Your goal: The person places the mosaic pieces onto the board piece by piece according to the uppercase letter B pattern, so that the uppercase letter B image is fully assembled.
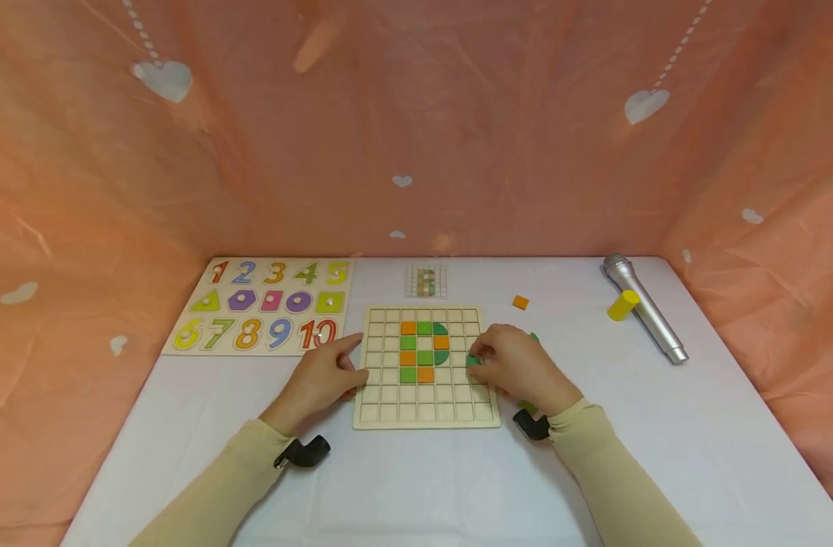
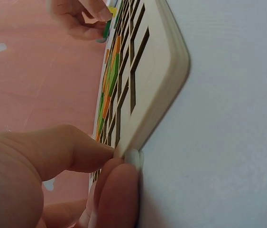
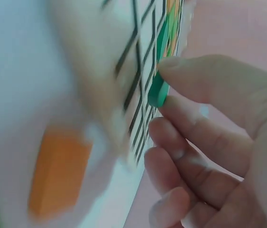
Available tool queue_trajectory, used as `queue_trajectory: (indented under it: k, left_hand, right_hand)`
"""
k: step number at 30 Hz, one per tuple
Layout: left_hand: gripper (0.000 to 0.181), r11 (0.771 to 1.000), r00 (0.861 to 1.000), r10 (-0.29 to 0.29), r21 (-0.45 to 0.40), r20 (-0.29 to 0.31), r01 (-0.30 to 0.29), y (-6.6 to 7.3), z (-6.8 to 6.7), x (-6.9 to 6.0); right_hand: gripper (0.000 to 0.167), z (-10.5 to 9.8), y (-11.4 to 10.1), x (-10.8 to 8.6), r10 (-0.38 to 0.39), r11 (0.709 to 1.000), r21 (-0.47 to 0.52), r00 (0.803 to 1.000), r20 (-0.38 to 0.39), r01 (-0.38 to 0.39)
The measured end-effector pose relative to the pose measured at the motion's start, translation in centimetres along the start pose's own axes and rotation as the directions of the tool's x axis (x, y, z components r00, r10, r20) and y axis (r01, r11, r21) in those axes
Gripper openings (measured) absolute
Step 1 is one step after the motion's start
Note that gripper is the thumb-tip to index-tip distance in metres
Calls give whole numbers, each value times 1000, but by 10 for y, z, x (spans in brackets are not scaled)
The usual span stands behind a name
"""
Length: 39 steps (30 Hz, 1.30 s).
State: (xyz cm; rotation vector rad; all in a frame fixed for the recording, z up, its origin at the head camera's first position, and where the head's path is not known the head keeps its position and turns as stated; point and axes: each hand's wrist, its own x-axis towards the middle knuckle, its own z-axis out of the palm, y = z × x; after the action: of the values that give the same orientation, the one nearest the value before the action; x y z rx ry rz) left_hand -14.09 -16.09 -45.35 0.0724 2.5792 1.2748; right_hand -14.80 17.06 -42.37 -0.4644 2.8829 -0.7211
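Two of our hands work at the wooden grid board (image 1: 426, 412): our right hand (image 1: 522, 368) pinches a dark-green tile (image 1: 473, 361) over its right-side squares; our left hand (image 1: 317, 384) touches its left edge, thumb and index finger spread apart.

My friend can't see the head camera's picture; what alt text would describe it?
A person's right hand pinches a green piece over the right side of a wooden grid board, while the left hand touches its left edge. Orange and green tiles fill some squares. A number puzzle lies left, a silver microphone right.
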Motion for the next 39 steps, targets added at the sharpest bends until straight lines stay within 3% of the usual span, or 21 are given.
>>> queue_trajectory:
  k: [5, 11, 39]
  left_hand:
    - [77, 1000, 1000, 3, 8, 3, -3, 2, 0, 1]
    - [77, 1000, 1000, 17, 12, 8, -18, 5, 1, 2]
    - [76, 1000, 1000, -1, 3, 2, 1, 1, -1, 0]
  right_hand:
    - [16, 14, -21, 6, -61, 998, -11, 998, -3, 61]
    - [16, 23, -32, 4, -91, 996, -20, 996, -1, 91]
    - [9, 29, -34, 7, -97, 995, -10, 995, 12, 97]
